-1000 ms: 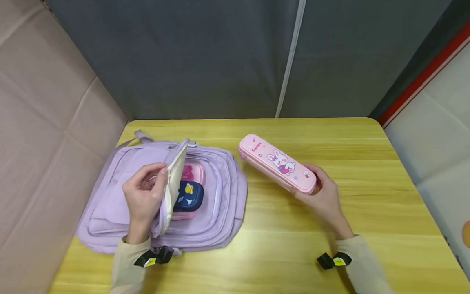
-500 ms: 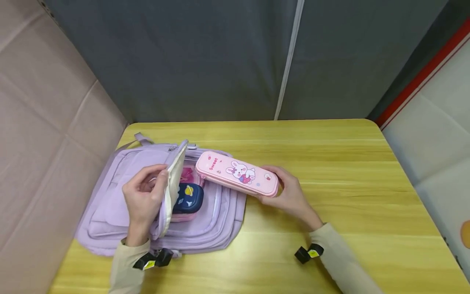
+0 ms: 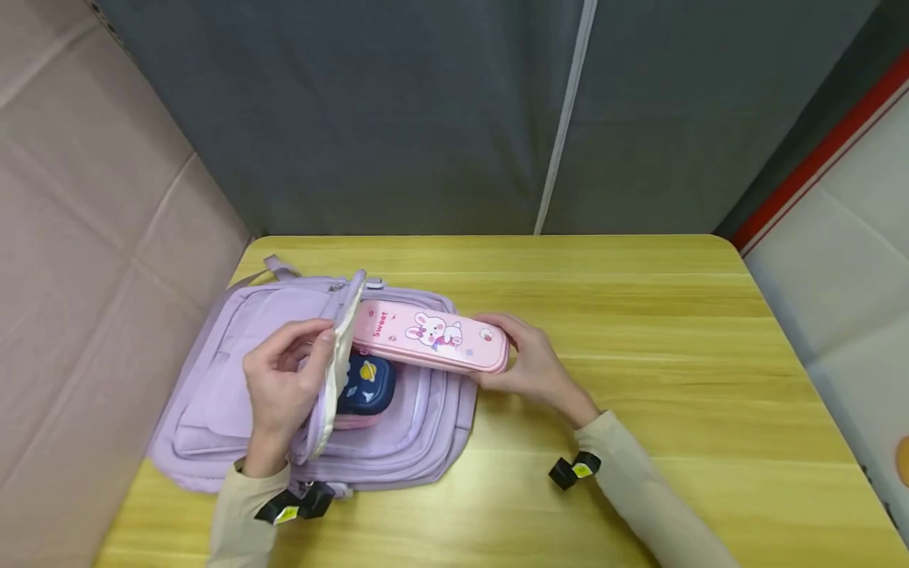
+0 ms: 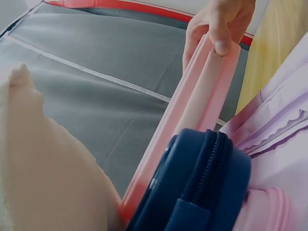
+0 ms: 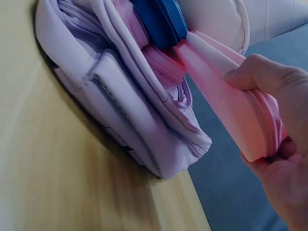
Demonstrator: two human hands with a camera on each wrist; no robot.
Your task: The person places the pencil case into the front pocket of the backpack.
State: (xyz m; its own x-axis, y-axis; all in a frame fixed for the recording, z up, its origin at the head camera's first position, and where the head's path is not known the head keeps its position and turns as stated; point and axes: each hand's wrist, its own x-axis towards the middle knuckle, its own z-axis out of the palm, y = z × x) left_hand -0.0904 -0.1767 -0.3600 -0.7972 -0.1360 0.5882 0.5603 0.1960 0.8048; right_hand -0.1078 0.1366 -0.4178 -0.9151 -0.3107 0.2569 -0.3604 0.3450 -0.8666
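A lilac backpack [image 3: 234, 379] lies on the table with its front pocket unzipped. My left hand [image 3: 286, 386] pinches the edge of the pocket flap [image 3: 339, 371] and holds it raised, its cream lining showing. My right hand [image 3: 529, 363] grips one end of a pink pencil case [image 3: 426, 335] printed with a white rabbit and "Sweet". The case's far end reaches in behind the flap and is hidden there. Beside it in the pocket sits a navy zip case [image 3: 368, 385] with a planet print, on top of another pink case [image 4: 264, 209], mostly covered.
The wooden table [image 3: 639, 379] extends to the right of the backpack. A dark grey curtain [image 3: 398, 118] hangs behind its far edge. Pale panels [image 3: 92, 237] stand along the left side, and a backpack strap loop [image 3: 280, 268] sticks up at the back.
My right hand has carried the pink pencil case leftward from over the table to the pocket opening, levelling it and sliding its end behind the flap. My left hand stays on the flap.
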